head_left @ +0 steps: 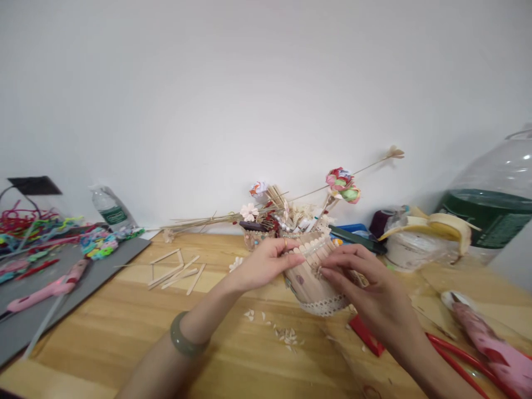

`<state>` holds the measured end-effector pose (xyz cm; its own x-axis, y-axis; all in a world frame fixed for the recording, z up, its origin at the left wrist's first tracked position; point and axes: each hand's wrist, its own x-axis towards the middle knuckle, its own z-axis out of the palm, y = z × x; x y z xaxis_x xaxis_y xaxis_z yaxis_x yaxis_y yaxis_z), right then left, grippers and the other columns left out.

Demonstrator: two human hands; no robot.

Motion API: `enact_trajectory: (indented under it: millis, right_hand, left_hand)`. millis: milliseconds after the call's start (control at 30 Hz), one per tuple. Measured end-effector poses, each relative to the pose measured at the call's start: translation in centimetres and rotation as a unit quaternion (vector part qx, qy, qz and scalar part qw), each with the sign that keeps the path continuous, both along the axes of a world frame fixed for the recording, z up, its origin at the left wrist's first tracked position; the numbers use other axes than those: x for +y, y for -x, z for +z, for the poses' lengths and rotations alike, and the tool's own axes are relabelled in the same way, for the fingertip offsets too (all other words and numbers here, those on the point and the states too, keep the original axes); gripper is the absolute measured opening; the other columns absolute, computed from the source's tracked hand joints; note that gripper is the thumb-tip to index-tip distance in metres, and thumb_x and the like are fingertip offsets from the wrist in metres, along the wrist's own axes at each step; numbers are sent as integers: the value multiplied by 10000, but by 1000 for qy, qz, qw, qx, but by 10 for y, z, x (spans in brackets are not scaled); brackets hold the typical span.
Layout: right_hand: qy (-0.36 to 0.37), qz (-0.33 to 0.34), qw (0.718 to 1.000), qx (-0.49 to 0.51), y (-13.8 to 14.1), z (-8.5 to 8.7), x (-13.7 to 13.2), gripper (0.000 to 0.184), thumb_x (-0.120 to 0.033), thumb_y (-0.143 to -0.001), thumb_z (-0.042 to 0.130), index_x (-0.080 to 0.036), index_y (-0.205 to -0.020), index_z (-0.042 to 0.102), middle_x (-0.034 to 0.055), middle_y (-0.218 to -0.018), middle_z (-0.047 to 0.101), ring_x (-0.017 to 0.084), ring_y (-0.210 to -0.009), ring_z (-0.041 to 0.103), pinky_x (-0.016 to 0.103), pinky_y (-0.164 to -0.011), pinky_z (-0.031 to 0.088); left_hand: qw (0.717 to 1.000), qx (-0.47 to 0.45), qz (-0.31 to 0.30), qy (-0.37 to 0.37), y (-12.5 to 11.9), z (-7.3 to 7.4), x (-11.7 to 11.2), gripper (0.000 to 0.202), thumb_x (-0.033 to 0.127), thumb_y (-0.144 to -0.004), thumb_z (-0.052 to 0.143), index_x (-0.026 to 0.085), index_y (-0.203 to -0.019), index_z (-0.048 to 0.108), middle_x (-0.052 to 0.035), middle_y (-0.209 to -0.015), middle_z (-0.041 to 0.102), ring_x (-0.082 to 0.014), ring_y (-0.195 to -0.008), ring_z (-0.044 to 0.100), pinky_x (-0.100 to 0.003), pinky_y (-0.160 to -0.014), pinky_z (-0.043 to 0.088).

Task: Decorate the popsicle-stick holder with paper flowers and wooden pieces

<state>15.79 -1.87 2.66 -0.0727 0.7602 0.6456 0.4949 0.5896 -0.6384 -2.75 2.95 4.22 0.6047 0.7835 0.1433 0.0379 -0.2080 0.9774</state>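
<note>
My left hand (pixel 270 261), with a ring on it and a green bangle at the wrist, grips the rim of a craft-stick pot (pixel 310 277). The pot is tilted above the wooden table, and white lace (pixel 326 306) runs around its base. Small decorations show on its side, including a purplish one (pixel 300 280). My right hand (pixel 357 274) touches the pot's side with thumb and fingertips pinched together; whatever is between them is too small to make out. Beneath the pot, pale chips (pixel 286 335) lie scattered on the table.
Several loose craft sticks (pixel 177 271) lie left of centre. A decorated pot with paper flowers (pixel 339 180) stands by the wall. A pink glue gun (pixel 492 346) and red-handled tool (pixel 453 360) lie at right, near a peeled banana (pixel 440 230) and large bottle (pixel 490 205). Another glue gun (pixel 50 291) rests on a grey mat.
</note>
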Motion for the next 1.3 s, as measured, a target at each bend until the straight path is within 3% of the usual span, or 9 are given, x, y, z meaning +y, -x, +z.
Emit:
enact_trajectory:
  millis: [167, 367, 533, 700, 833, 900, 1033, 1167, 1300]
  right_hand:
    - [-163, -41, 975, -146, -4, -4, -3, 126, -204, -840, 537, -214, -860, 661, 53, -840, 620, 161, -763, 588, 288, -637, 491]
    - [-281, -129, 886, -345, 2, -13, 2, 146, -155, -839, 541, -116, -926, 651, 98, -834, 658, 210, -770, 596, 344, -698, 473]
    - [-211, -128, 935, -253, 8, -16, 16, 121, -209, -864, 524, -170, -873, 637, 73, -859, 653, 180, -790, 614, 283, -687, 474]
    - [-151, -71, 967, -195, -1, -21, 20, 133, -227, -875, 489, -187, -844, 612, 51, -842, 648, 146, -757, 625, 245, -658, 491]
    - [-34, -89, 966, -240, -28, -40, 16, 217, -345, -860, 458, -217, -886, 631, 35, -776, 698, 180, -624, 653, 278, -540, 483]
    - [47, -89, 946, -309, -42, -52, 17, 275, -372, -842, 413, -239, -823, 653, 30, -745, 710, 203, -574, 658, 286, -473, 467]
    - [143, -76, 908, -387, -59, -68, 25, 320, -311, -822, 364, -232, -781, 671, 60, -784, 721, 226, -647, 677, 314, -558, 504]
    - [148, -74, 901, -401, -66, -76, 34, 333, -245, -836, 360, -258, -902, 687, 40, -951, 713, 211, -752, 684, 299, -623, 513]
    - [118, -96, 909, -387, -66, -73, 36, 292, -259, -815, 423, -285, -858, 711, -14, -886, 727, 169, -719, 685, 237, -619, 511]
  left_hand:
    - [999, 16, 14, -37, -1, -1, 0, 315, 410, -763, 591, 105, -827, 643, -29, -719, 619, -131, -669, 552, -241, -646, 430]
    - [998, -4, 61, -33, -4, -4, 5, 279, 365, -743, 603, 92, -784, 643, -26, -693, 601, -127, -645, 515, -238, -629, 418]
    - [996, -29, 79, -32, -3, -10, 11, 255, 336, -758, 583, 89, -800, 631, -19, -685, 585, -114, -621, 497, -224, -610, 398]
    - [976, 97, 81, -177, -2, -14, 12, 280, 341, -845, 488, 112, -806, 643, -24, -690, 626, -144, -646, 556, -233, -620, 400]
    - [892, 257, 70, -365, -13, -28, 7, 250, 273, -886, 430, 161, -930, 650, -62, -897, 701, -195, -845, 619, -285, -774, 413]
    - [849, 323, 55, -414, -22, -39, 5, 238, 258, -889, 416, 186, -928, 640, -51, -930, 706, -185, -868, 625, -303, -827, 403]
    - [796, 371, 25, -478, -35, -56, 3, 224, 204, -879, 408, 178, -876, 631, -29, -876, 711, -158, -839, 628, -308, -858, 382]
    - [808, 357, 17, -468, -32, -52, 7, 260, 242, -904, 400, 157, -977, 635, -49, -961, 707, -165, -942, 613, -309, -897, 378]
    - [844, 284, -6, -454, -15, -31, 15, 383, 342, -859, 508, 86, -1133, 586, -98, -1055, 684, -191, -1044, 572, -285, -921, 398]
